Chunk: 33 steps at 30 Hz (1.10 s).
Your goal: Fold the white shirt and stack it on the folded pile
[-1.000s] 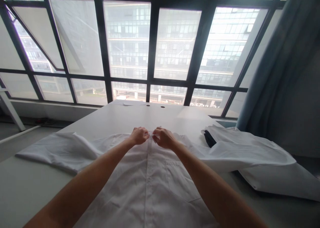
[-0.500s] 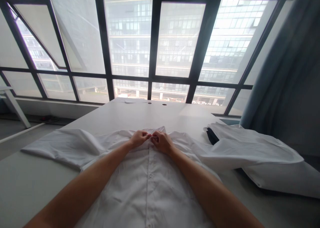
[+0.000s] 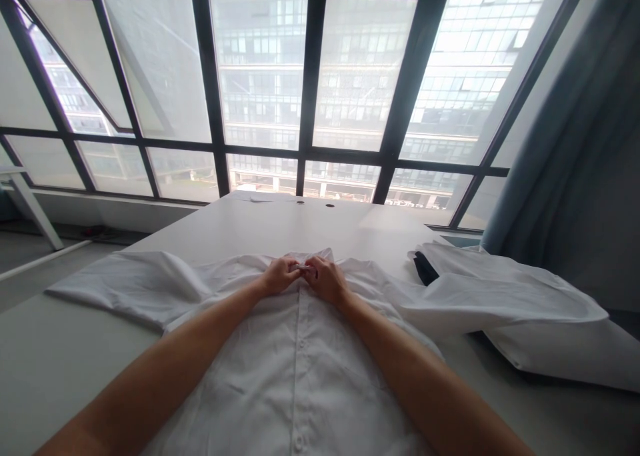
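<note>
White cotton-like cloth covers the near middle of the scene: a shirt (image 3: 265, 369) lies spread out on a pale table (image 3: 360, 229), its collar end toward the far side and its body running down to the near edge of view. The left hand (image 3: 281, 275) and the right hand (image 3: 327, 281) meet at the middle of the collar end, just beside each other, with a bit of the shirt's cloth between them. Fingers of the left hand are together, clamped on that bit from the left; those of the right hand are curled and pinch it from the right, though whether a button is among them I cannot tell. Below the hands the button placket (image 3: 295, 389) runs straight toward the near side, a button (image 3: 299, 442) showing low on it. One sleeve (image 3: 133, 284) stretches left, wrinkled and flat on the table; the other sleeve (image 3: 465, 303) stretches right, up to a white bundle (image 3: 565, 356) at the right side, and I cannot tell exactly where one ends and the other begins. A dark patch (image 3: 425, 268) shows near the bundle's left end. At the far edge of the table are some white sheets (image 3: 253, 197) and two dark round spots (image 3: 330, 205). Beyond stand tall, dark-framed windows (image 3: 260, 69), and a blue-grey curtain (image 3: 535, 189) hangs at the far right
</note>
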Each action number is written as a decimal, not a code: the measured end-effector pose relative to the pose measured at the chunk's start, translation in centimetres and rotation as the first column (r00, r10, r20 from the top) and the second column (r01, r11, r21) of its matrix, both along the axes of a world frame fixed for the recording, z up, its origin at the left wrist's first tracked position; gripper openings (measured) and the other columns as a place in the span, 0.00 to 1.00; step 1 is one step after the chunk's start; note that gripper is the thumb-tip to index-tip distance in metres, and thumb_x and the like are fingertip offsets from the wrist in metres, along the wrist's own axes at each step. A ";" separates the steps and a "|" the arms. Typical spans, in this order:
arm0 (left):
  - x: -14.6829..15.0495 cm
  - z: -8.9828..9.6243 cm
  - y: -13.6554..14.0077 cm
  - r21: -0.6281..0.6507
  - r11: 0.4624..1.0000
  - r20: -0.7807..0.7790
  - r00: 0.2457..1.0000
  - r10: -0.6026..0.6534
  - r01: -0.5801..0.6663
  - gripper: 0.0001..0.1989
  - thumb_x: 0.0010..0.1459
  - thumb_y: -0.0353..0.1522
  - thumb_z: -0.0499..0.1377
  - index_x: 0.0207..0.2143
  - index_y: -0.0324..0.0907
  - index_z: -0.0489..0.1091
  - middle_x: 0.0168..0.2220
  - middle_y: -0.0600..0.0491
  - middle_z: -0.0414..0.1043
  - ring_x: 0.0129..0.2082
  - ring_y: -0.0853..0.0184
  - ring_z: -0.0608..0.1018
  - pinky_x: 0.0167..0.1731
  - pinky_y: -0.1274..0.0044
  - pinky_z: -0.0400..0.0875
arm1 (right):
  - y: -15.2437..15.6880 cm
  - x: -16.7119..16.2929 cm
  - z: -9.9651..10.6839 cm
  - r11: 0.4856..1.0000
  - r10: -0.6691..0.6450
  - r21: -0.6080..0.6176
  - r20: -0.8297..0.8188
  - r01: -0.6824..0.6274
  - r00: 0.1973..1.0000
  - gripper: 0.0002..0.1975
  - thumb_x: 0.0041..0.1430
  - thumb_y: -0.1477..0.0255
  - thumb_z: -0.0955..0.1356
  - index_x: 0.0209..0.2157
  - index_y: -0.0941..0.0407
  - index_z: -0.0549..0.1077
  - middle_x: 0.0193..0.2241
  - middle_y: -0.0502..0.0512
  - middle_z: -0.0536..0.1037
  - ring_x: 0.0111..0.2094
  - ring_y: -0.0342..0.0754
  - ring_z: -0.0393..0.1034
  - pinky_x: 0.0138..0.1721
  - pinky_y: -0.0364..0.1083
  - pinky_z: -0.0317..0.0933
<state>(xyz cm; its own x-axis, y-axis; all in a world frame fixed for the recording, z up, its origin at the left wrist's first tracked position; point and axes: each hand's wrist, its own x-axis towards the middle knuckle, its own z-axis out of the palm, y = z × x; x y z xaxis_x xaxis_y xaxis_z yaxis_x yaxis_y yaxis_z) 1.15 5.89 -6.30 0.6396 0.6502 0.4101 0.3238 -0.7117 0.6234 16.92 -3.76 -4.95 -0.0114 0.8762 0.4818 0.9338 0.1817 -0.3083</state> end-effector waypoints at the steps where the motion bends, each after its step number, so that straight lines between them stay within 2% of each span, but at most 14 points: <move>1: 0.0 0.0 0.0 0.007 1.000 -0.002 1.000 -0.003 0.003 0.13 0.55 0.40 0.60 0.30 0.39 0.77 0.27 0.55 0.74 0.29 0.67 0.73 0.35 0.77 0.70 | 0.0 0.0 0.0 1.000 0.013 0.004 0.014 -0.013 1.000 0.09 0.62 0.71 0.67 0.42 0.54 0.77 0.39 0.55 0.79 0.35 0.47 0.72 0.33 0.42 0.57; 4: 0.0 -0.1 -0.1 0.019 1.000 0.000 1.000 -0.024 0.024 0.12 0.56 0.38 0.59 0.31 0.39 0.78 0.28 0.54 0.75 0.30 0.67 0.74 0.36 0.76 0.71 | -0.1 -0.1 0.0 0.999 0.039 0.009 0.021 -0.039 0.999 0.10 0.63 0.71 0.66 0.41 0.54 0.78 0.40 0.56 0.79 0.34 0.46 0.72 0.33 0.42 0.57; 12: -0.1 -0.3 0.0 0.064 0.998 -0.001 1.000 -0.010 0.010 0.13 0.58 0.37 0.58 0.32 0.39 0.78 0.31 0.53 0.75 0.31 0.67 0.74 0.37 0.77 0.70 | 0.4 -0.1 -0.4 1.000 0.009 0.025 -0.154 -0.005 0.988 0.10 0.59 0.71 0.68 0.42 0.56 0.78 0.41 0.56 0.79 0.37 0.47 0.72 0.37 0.43 0.60; 16: -0.1 -0.5 0.1 0.076 0.997 -0.014 1.000 -0.004 0.005 0.12 0.57 0.37 0.57 0.35 0.39 0.77 0.32 0.53 0.75 0.32 0.67 0.74 0.37 0.76 0.70 | 0.9 0.4 -0.5 0.998 0.055 0.010 -0.226 -0.054 0.973 0.10 0.56 0.73 0.68 0.40 0.57 0.79 0.37 0.55 0.80 0.35 0.47 0.71 0.38 0.44 0.61; 21: -0.1 -0.5 -0.1 0.113 0.994 -0.021 1.000 -0.002 0.004 0.13 0.59 0.38 0.56 0.36 0.40 0.77 0.32 0.52 0.75 0.31 0.66 0.74 0.36 0.76 0.69 | 1.8 1.2 -1.0 0.985 0.155 -0.005 -0.397 -0.171 0.904 0.10 0.54 0.72 0.67 0.36 0.59 0.79 0.31 0.53 0.79 0.30 0.45 0.69 0.35 0.43 0.62; 25: -0.1 -0.4 -0.4 0.122 0.992 -0.004 1.000 0.031 -0.030 0.13 0.61 0.39 0.56 0.36 0.40 0.76 0.33 0.51 0.76 0.33 0.65 0.76 0.38 0.75 0.70 | 2.2 1.5 -1.3 0.974 0.169 -0.035 -0.537 -0.223 0.826 0.11 0.53 0.71 0.66 0.35 0.60 0.78 0.26 0.52 0.78 0.27 0.45 0.68 0.31 0.43 0.62; 29: -0.2 -0.1 -0.8 0.122 0.992 0.104 0.995 0.007 -0.020 0.12 0.60 0.37 0.59 0.42 0.41 0.74 0.39 0.49 0.78 0.39 0.64 0.78 0.43 0.74 0.72 | 2.2 1.4 -1.3 0.980 0.145 -0.033 -0.565 -0.198 0.812 0.10 0.52 0.71 0.67 0.35 0.60 0.78 0.28 0.53 0.79 0.29 0.45 0.69 0.32 0.43 0.63; 33: -0.4 0.7 -1.6 0.220 0.975 0.103 0.993 -0.049 0.025 0.08 0.61 0.34 0.58 0.38 0.40 0.76 0.38 0.48 0.78 0.38 0.64 0.78 0.43 0.74 0.71 | 2.1 1.2 -1.2 0.981 0.139 -0.038 -0.540 -0.189 0.830 0.10 0.53 0.71 0.67 0.34 0.60 0.78 0.28 0.54 0.79 0.28 0.45 0.69 0.32 0.43 0.62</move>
<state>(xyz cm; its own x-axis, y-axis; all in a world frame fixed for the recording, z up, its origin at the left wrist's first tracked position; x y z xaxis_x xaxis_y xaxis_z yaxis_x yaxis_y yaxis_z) 0.74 4.32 -5.57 0.6061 0.5142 0.6068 0.2344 -0.8445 0.4815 18.15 -1.70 -6.13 0.0781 0.9225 0.3780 0.5787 0.2668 -0.7706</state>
